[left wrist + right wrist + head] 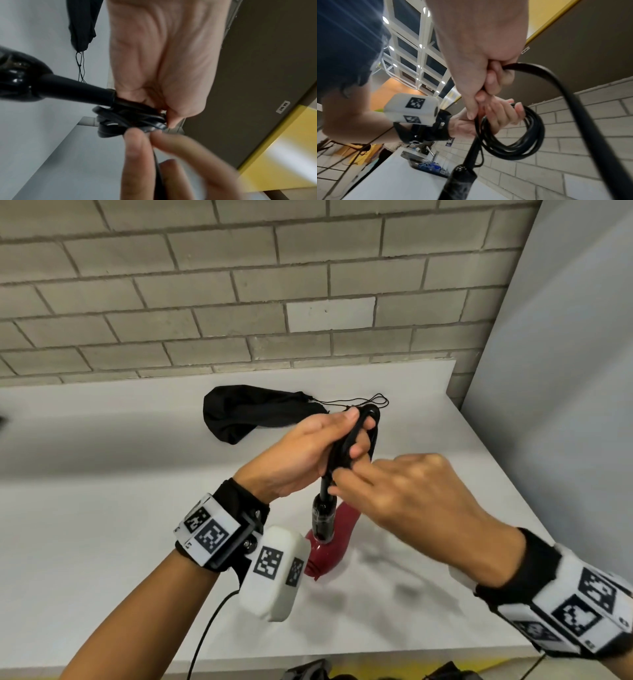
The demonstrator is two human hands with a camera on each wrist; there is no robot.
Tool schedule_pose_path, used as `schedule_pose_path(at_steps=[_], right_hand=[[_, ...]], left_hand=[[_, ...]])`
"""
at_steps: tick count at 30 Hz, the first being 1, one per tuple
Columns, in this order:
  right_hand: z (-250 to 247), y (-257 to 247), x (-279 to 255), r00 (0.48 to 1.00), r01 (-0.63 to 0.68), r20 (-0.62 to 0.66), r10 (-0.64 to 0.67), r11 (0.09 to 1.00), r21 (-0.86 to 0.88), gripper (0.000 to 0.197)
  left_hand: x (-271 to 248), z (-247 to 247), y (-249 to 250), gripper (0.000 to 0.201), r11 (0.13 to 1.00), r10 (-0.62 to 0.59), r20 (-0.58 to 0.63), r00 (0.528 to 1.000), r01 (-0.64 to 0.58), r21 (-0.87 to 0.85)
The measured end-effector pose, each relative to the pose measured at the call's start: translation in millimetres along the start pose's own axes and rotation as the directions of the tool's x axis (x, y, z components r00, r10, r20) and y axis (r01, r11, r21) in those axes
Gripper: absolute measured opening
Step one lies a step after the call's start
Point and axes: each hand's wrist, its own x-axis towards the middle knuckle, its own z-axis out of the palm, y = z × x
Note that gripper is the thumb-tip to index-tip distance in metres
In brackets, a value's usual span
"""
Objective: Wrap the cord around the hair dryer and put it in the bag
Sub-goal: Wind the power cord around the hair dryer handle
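Above the white surface (pixel 102 508), near its middle, the hair dryer (pixel 330 537) hangs by its own cord (pixel 356 436), red body lowest and black handle end uppermost, so its weight keeps the lead-out section taut; whether the body touches the surface cannot be told. Cord loops are gathered into 1 coil rather than laid round the dryer. Held this way, the coil probably stays compact while the remaining length is added.

Left hand (pixel 308 453): grip closed, fingers and thumb curled round the coil, which in the right wrist view stands out beyond the fingertips as several stacked turns. It serves as the fixed anchor.

Right hand (pixel 411 505): grip closed on 1 free strand of the cord, pinched just beside the coil; from there the strand arcs away in the right wrist view. This hand appears to be feeding the next turn.

Black drawstring bag (pixel 246 412): lying flat on the surface behind the hands, mouth and strings toward the right, well apart from the dryer and within reach for the later step.

Grey brick wall (pixel 239 285): backing the surface.
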Motion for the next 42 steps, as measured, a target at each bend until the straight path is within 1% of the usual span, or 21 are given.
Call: schedule_pose_path(at_steps=[2, 4, 6, 9, 12, 15, 17, 19, 21, 22, 24, 26, 28, 29, 31, 32, 33, 34, 38, 40, 42], right_hand=[[-7.0, 9.3, 5.6, 0.998, -0.055, -0.012, 0.055, 0.997, 0.050, 0.023], [-14.7, 18.9, 8.7, 0.996, -0.082, 0.029, 0.079, 0.989, 0.120, 0.033], [-18.6, 28.8, 10.4, 0.992, -0.087, 0.104, 0.066, 0.975, 0.206, 0.040], [-21.7, 44.4, 10.4, 0.981, -0.043, 0.192, -0.015, 0.954, 0.297, 0.039], [-22.1, 68.2, 0.2, 0.972, -0.094, 0.236, 0.008, 0.930, 0.354, 0.038], [-11.0, 98.1, -23.9, 0.971, -0.099, 0.236, 0.027, 0.949, 0.299, 0.048], [-1.0, 116.7, -37.8, 0.976, -0.070, 0.215, 0.026, 0.977, 0.199, 0.049], [12.4, 136.0, -53.2, 0.975, -0.084, 0.212, 0.059, 0.990, 0.112, 0.050], [30.7, 151.3, -70.7, 0.973, -0.107, 0.207, 0.098, 0.994, 0.031, 0.050], [40.6, 155.1, -78.8, 0.971, -0.150, 0.187, 0.152, 0.988, -0.024, 0.049], [56.3, 151.9, -87.1, 0.939, -0.322, 0.094, 0.332, 0.941, -0.105, 0.035], [60.9, 139.0, -81.6, 0.875, -0.484, 0.049, 0.482, 0.873, 0.055, 0.019], [60.6, 126.8, -68.3, 0.817, -0.536, 0.037, 0.575, 0.734, 0.417, 0.014], [60.5, 119.9, -59.9, 0.776, -0.527, 0.062, 0.627, 0.592, 0.609, 0.012], [58.8, 98.4, -40.3, 0.701, -0.439, 0.216, 0.680, 0.173, 0.882, 0.014], [58.9, 85.3, -31.5, 0.683, -0.379, 0.303, 0.665, -0.031, 0.925, 0.013], [58.5, 72.9, -23.4, 0.682, -0.331, 0.366, 0.633, -0.179, 0.926, 0.009], [56.8, 61.5, -16.3, 0.691, -0.309, 0.406, 0.598, -0.263, 0.914, 0.008], [55.8, 40.7, -4.5, 0.778, -0.260, 0.438, 0.450, -0.403, 0.877, 0.012], [54.6, 41.0, -4.5, 0.788, -0.255, 0.456, 0.414, -0.454, 0.854, 0.015], [54.7, 43.3, -6.7, 0.776, -0.259, 0.488, 0.399, -0.504, 0.824, 0.011]], left_hand=[[-1.5, -0.5, 4.3, 0.033, 0.998, -0.001, -0.016, 1.000, 0.002, 0.061], [-3.9, 2.1, 7.7, 0.041, 0.963, -0.005, 0.031, 1.000, -0.004, 0.268], [-6.3, 8.9, 11.6, 0.044, 0.878, -0.057, 0.114, 0.992, -0.004, 0.478], [-6.1, 18.3, 22.2, 0.045, 0.828, -0.119, 0.191, 0.974, -0.008, 0.560], [-8.2, 12.9, 29.8, 0.045, 0.859, -0.165, 0.227, 0.960, 0.027, 0.510], [-15.5, -0.6, 36.5, 0.051, 0.860, -0.234, 0.337, 0.912, 0.032, 0.510], [-18.3, -10.3, 40.0, 0.042, 0.839, -0.273, 0.345, 0.898, 0.046, 0.542], [-21.0, -17.4, 43.8, 0.025, 0.834, -0.301, 0.312, 0.901, 0.090, 0.544], [-22.0, -23.0, 45.0, 0.019, 0.850, -0.301, 0.291, 0.908, 0.117, 0.513], [-20.9, -24.7, 44.8, 0.017, 0.863, -0.301, 0.284, 0.910, 0.133, 0.487], [-17.6, -25.4, 43.2, 0.014, 0.898, -0.296, 0.298, 0.908, 0.158, 0.410], [-14.2, -25.1, 39.6, 0.015, 0.948, -0.265, 0.371, 0.890, 0.171, 0.267], [-10.3, -24.6, 36.8, 0.020, 0.977, -0.212, 0.441, 0.872, 0.177, 0.118], [-8.0, -24.1, 35.9, 0.021, 0.982, -0.190, 0.461, 0.867, 0.176, 0.073], [-3.0, -21.5, 34.5, 0.023, 0.986, -0.158, 0.493, 0.856, 0.165, 0.029], [-0.4, -19.6, 33.6, 0.023, 0.987, -0.145, 0.506, 0.850, 0.158, 0.018], [2.6, -17.1, 32.3, 0.024, 0.989, -0.133, 0.517, 0.846, 0.149, 0.011], [5.3, -14.4, 30.5, 0.025, 0.990, -0.121, 0.524, 0.843, 0.139, 0.006], [13.7, -8.0, 24.0, 0.028, 0.993, -0.084, 0.533, 0.842, 0.115, -0.025], [15.7, -9.7, 21.3, 0.027, 0.991, -0.070, 0.524, 0.849, 0.118, -0.057], [16.9, -12.9, 18.6, 0.025, 0.991, -0.063, 0.492, 0.868, 0.113, -0.072]])
